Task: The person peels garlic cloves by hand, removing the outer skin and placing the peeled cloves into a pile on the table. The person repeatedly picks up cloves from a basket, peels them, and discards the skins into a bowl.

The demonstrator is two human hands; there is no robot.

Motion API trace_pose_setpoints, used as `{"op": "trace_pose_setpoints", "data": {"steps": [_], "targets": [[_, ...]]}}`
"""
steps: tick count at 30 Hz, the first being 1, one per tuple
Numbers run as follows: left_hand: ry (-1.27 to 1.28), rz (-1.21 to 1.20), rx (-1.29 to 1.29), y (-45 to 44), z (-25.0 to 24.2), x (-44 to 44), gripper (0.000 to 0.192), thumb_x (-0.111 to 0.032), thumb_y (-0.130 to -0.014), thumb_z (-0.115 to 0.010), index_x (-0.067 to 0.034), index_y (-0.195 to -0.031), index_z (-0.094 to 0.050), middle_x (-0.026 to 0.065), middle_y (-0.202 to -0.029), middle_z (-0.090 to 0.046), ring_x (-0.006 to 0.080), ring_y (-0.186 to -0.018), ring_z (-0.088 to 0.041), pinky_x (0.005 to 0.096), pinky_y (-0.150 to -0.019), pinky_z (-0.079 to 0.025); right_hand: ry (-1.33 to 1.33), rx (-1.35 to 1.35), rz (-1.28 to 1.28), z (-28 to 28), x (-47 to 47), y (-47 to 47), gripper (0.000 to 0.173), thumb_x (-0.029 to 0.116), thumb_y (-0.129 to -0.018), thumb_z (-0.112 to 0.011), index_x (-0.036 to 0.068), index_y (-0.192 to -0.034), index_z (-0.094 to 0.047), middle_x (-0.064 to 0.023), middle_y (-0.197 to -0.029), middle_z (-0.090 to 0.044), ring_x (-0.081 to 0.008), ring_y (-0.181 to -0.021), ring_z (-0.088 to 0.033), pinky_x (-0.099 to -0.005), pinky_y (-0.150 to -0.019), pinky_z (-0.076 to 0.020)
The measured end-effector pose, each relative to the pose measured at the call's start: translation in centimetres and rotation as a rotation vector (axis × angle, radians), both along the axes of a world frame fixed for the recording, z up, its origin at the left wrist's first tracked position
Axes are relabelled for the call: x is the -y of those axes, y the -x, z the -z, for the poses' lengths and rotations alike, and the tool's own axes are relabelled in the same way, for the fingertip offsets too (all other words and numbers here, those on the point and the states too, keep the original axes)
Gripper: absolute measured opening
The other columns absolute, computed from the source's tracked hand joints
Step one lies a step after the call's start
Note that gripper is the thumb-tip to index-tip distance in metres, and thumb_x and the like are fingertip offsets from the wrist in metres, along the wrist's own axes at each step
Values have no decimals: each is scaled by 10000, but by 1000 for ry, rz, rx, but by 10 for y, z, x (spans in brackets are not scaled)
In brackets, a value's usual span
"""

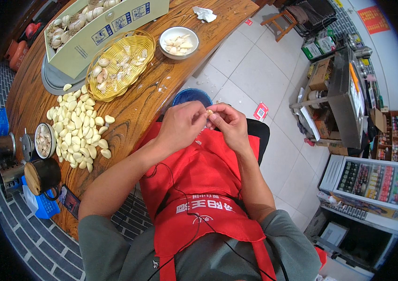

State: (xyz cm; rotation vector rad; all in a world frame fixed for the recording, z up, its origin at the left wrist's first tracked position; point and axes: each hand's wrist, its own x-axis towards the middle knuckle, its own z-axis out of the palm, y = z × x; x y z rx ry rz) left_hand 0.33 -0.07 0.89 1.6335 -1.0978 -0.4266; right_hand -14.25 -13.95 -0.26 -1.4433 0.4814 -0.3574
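Note:
Above the red apron, my left hand and my right hand meet at the fingertips. Between their thumbs and forefingers they pinch a small garlic clove, mostly hidden by the fingers. Just beyond them, a blue bucket stands low beside the table edge. A heap of pale peeled cloves covers the table on the left. Behind it, a yellow woven basket holds loose skins and a few unpeeled cloves. A white bowl contains cloves.
A carton of garlic bulbs rests on a grey tray on the wooden table. A bowl of unpeeled cloves, a dark mug and a phone are at left. Crumpled tissue lies at the back.

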Motion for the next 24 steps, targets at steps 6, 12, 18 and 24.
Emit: {"op": "trace_pose_setpoints", "data": {"steps": [6, 12, 18, 24], "targets": [[-14, 42, 7, -1, 0, 0, 109, -97, -911, -720, -2, -894, -671, 134, -745, -659, 213, -604, -632, 362, -562, -484, -85, 25, 66, -1, -1, -1, 162, 68, -1035, -679, -4, -1179, -699, -44, -1006, -738, -104, -825, -681, -265, -729, -565], [-85, 50, 29, -2, 5, 0, 127, -105, -890, -711, -3, -856, -642, 150, -732, -655, 276, -620, -652, 409, -577, -494, -145, 95, 132, 2, 5, 0, 172, 73, -1040, -668, -1, -1195, -685, -52, -1019, -728, -123, -816, -674, -279, -743, -559], [-154, 46, 67, -3, 3, 0, 146, -123, -884, -706, -5, -834, -635, 175, -732, -661, 334, -649, -671, 441, -586, -496, -220, 165, 195, 12, 1, 0, 173, 67, -1045, -658, -9, -1200, -672, -63, -1028, -721, -132, -843, -674, -283, -768, -557], [-286, 104, 117, -3, 6, -4, 172, -163, -873, -705, -18, -802, -645, 181, -719, -662, 374, -684, -674, 471, -613, -503, -269, 213, 298, 5, 5, -4, 158, 77, -1064, -637, -16, -1190, -651, -85, -1087, -701, -143, -850, -657, -285, -781, -542]]}}
